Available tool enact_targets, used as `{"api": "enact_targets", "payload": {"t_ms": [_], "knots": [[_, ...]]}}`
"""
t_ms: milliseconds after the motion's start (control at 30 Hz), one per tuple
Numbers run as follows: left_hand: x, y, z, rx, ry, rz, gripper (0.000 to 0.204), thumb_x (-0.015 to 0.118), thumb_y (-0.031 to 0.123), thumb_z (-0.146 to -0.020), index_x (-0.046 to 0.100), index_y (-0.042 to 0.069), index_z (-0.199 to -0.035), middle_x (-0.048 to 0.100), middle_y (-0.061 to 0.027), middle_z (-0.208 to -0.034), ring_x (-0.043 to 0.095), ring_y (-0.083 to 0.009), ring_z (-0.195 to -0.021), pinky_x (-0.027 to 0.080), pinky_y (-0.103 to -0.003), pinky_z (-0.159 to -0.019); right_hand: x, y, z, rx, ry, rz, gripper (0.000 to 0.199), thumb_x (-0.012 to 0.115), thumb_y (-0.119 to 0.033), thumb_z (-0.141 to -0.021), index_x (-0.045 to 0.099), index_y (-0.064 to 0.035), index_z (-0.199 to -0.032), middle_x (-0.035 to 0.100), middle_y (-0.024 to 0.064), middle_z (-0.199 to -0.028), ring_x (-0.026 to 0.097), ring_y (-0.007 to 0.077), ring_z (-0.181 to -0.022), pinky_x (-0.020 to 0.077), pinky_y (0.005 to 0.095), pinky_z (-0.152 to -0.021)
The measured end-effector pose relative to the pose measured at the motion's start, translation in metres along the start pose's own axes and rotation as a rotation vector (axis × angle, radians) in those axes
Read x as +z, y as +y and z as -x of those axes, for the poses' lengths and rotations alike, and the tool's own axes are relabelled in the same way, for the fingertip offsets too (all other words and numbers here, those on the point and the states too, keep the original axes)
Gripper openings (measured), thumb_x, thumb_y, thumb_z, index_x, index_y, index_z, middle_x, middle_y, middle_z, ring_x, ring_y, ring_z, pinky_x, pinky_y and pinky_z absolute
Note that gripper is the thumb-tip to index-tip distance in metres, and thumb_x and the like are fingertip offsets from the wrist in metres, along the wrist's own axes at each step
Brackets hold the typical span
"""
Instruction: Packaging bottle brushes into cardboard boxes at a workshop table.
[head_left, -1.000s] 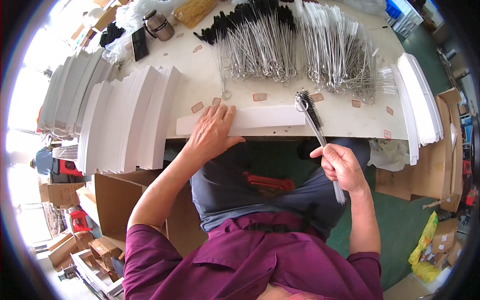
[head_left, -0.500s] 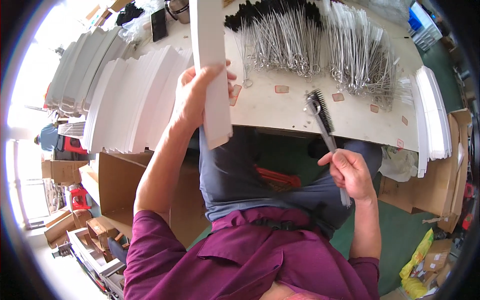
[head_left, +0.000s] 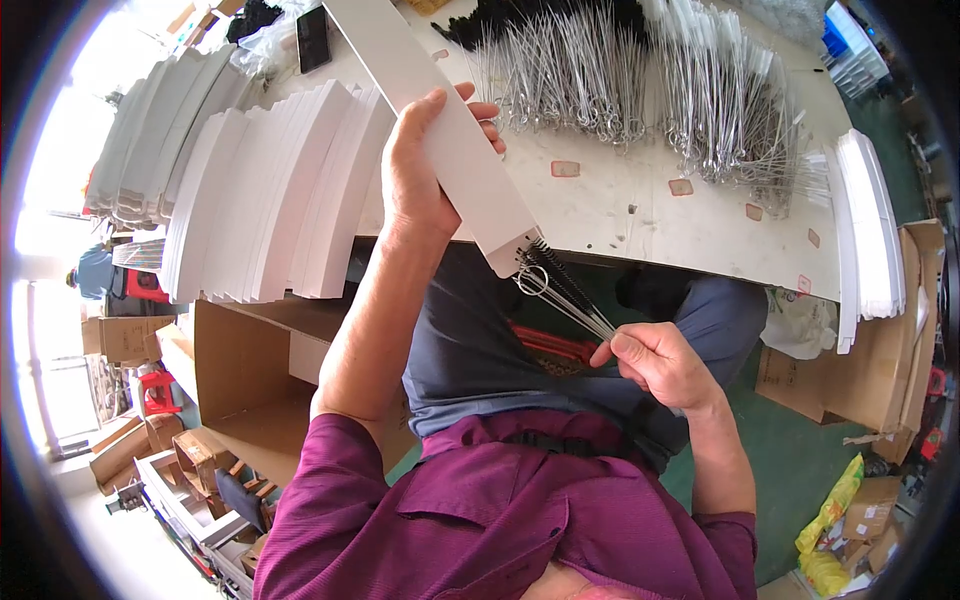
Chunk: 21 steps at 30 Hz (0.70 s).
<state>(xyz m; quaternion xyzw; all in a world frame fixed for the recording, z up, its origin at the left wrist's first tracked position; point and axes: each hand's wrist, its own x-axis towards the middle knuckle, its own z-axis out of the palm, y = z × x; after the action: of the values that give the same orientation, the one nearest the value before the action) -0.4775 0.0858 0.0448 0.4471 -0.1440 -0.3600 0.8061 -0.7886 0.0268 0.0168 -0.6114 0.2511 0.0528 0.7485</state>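
Gripping white sleeve (head_left: 440, 130) w/ left hand (head_left: 425, 165), right hand (head_left: 655, 360) pinching wire brushes (head_left: 560, 290) at sleeve's open end.

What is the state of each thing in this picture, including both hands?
Left hand: closed around the long white sleeve, lifted.
Long white sleeve: tilted, lower end open toward the brushes.
Right hand: pinching the wire brushes.
Wire brushes: bundled, bristle tips at the sleeve's mouth.
White sleeve stacks: flat, fanned on the table.
Loose wire brushes: heaped on the table.
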Motion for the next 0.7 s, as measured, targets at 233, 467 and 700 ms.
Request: {"api": "enact_targets", "payload": {"t_ms": [233,467,700], "knots": [[-0.001,-0.009,0.009,-0.017,-0.038,0.046,0.052,0.059,0.035,-0.097,0.056,-0.009,-0.125,0.065,-0.0219,-0.099,0.063,-0.0258,-0.080,0.056,-0.041,-0.075,-0.006,0.002,-0.004,0.058,-0.004,-0.006,0.036,0.055,-0.026,-0.109,0.073,0.0028,-0.097,0.051,-0.0047,-0.069,0.041,0.0050,-0.063,0.0346,0.0243,-0.056],[0.002,-0.024,0.023,-0.064,-0.030,0.074,0.052,0.054,0.037,-0.099,0.054,-0.009,-0.124,0.066,-0.0220,-0.095,0.064,-0.0277,-0.077,0.055,-0.043,-0.075,-0.004,0.007,-0.009,0.004,0.064,0.052,0.033,0.055,-0.022,-0.108,0.073,0.0024,-0.097,0.055,-0.0037,-0.071,0.045,0.0053,-0.065,0.0382,0.0241,-0.057],[0.005,-0.048,0.041,-0.076,-0.004,0.090,0.050,0.054,0.042,-0.099,0.059,-0.004,-0.116,0.066,-0.0216,-0.093,0.063,-0.0285,-0.077,0.055,-0.044,-0.078,0.007,-0.005,-0.023,-0.033,0.111,-0.081,0.030,0.054,-0.021,-0.108,0.062,0.0004,-0.126,0.061,-0.0004,-0.081,0.049,0.0055,-0.063,0.0402,0.0229,-0.055]]}}
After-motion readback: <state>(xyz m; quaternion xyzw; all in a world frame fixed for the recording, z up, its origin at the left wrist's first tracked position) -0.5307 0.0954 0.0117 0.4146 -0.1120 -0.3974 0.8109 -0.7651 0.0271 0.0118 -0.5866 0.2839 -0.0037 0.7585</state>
